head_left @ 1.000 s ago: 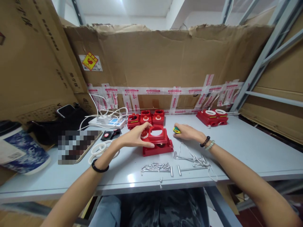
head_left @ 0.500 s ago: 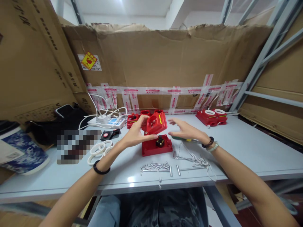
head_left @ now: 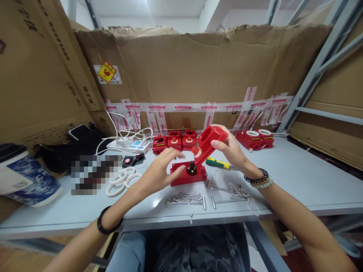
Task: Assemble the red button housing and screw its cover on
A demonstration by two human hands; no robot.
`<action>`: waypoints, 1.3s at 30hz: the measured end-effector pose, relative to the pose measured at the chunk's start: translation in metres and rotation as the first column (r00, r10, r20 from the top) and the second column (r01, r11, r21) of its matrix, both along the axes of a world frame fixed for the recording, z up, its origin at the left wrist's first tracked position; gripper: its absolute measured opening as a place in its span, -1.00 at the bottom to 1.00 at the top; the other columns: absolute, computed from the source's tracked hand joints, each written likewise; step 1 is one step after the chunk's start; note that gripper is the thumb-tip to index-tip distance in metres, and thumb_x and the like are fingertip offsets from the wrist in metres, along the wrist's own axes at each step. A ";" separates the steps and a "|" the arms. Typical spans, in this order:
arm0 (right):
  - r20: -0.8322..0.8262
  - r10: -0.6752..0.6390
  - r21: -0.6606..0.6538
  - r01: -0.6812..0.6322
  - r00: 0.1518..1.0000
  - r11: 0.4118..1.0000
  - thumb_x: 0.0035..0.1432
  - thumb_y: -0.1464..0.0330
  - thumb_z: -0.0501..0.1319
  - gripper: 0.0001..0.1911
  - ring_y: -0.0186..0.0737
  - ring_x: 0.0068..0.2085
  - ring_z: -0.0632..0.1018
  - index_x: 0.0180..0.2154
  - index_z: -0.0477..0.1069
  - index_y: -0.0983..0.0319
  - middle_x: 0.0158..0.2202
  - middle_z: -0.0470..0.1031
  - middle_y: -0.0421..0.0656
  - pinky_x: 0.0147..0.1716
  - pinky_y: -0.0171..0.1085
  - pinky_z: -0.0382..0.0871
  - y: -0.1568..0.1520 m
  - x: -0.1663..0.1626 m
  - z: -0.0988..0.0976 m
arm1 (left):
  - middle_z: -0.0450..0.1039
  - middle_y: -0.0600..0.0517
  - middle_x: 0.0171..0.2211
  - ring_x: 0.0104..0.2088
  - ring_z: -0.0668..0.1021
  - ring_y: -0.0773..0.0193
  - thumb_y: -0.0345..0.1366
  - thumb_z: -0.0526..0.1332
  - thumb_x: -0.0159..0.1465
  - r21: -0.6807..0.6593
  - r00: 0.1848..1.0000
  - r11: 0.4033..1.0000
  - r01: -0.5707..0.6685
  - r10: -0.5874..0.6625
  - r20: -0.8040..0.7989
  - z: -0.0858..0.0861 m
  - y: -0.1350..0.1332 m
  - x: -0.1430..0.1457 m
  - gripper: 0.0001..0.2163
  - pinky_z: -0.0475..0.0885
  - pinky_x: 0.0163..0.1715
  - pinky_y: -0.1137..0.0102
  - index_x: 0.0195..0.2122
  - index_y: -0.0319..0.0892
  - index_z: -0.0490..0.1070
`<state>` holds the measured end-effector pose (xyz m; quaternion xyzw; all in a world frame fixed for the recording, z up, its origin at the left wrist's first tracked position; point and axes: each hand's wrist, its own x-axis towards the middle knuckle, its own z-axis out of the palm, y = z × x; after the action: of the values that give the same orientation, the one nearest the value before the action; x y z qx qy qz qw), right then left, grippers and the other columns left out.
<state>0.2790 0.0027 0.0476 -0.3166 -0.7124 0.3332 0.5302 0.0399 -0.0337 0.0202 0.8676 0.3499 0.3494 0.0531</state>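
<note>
With my right hand [head_left: 231, 151] I pinch the red cover [head_left: 209, 142], already lifted clear, above the red base [head_left: 187, 175], my left hand [head_left: 159, 172] spread beside it; screws [head_left: 185, 198] lie loose in front, refitting undone.

bright overhead light, sharp centre, warped edges

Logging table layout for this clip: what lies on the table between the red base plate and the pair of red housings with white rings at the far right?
In the head view, a green-and-yellow screwdriver lies between the red base plate and the ringed housings; the right hand hovers above, holding the red cover.
</note>
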 end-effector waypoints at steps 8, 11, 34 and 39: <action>-0.023 0.028 -0.119 -0.030 0.999 0.992 -0.10 0.11 0.34 -0.43 -0.12 -0.11 0.56 -0.16 0.11 0.15 -0.15 0.52 -0.08 -0.10 -0.09 0.43 0.008 0.002 -0.011 | 0.45 -0.03 -0.30 -0.25 0.49 0.15 -0.32 0.06 0.32 0.036 0.950 0.995 -0.095 0.101 -0.295 -0.012 0.000 -0.030 -0.84 0.37 -0.22 0.28 -0.28 -0.14 0.43; -0.019 0.018 -0.118 -0.020 1.000 0.993 -0.10 0.12 0.35 -0.44 -0.13 -0.13 0.56 -0.15 0.12 0.15 -0.16 0.52 -0.09 -0.10 -0.09 0.43 0.007 0.001 -0.010 | 0.47 -0.04 -0.27 -0.25 0.50 0.11 -0.24 0.08 0.29 0.086 0.908 0.960 -0.267 0.280 -0.312 -0.006 0.012 -0.059 -0.84 0.37 -0.23 0.26 -0.24 -0.13 0.42; 0.004 0.128 0.011 -0.128 0.992 0.992 -0.13 0.27 0.43 -0.37 -0.17 -0.16 0.56 -0.05 0.19 0.18 -0.16 0.53 -0.10 -0.04 -0.07 0.40 0.001 -0.007 -0.014 | 0.44 -0.10 0.00 -0.12 0.51 0.05 0.01 0.20 0.23 -0.088 0.945 0.941 -0.326 0.321 -0.071 0.010 -0.002 -0.117 -0.50 0.43 -0.14 0.25 0.13 -0.10 0.28; -0.026 0.257 0.015 -0.256 0.966 0.966 -0.18 0.34 0.45 -0.30 -0.16 -0.09 0.55 0.00 0.19 0.17 -0.06 0.50 -0.07 -0.01 -0.09 0.41 -0.011 -0.013 -0.011 | 0.43 -0.10 -0.02 -0.09 0.51 0.16 -0.22 0.26 0.22 0.006 0.961 0.995 0.098 -0.097 0.258 0.030 0.004 -0.018 -0.61 0.45 -0.12 0.32 0.08 -0.13 0.33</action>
<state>0.2663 -0.0084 0.0368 -0.2142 -0.7418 0.3993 0.4943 0.0224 -0.0292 0.0503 0.8307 0.2980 0.4551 0.1181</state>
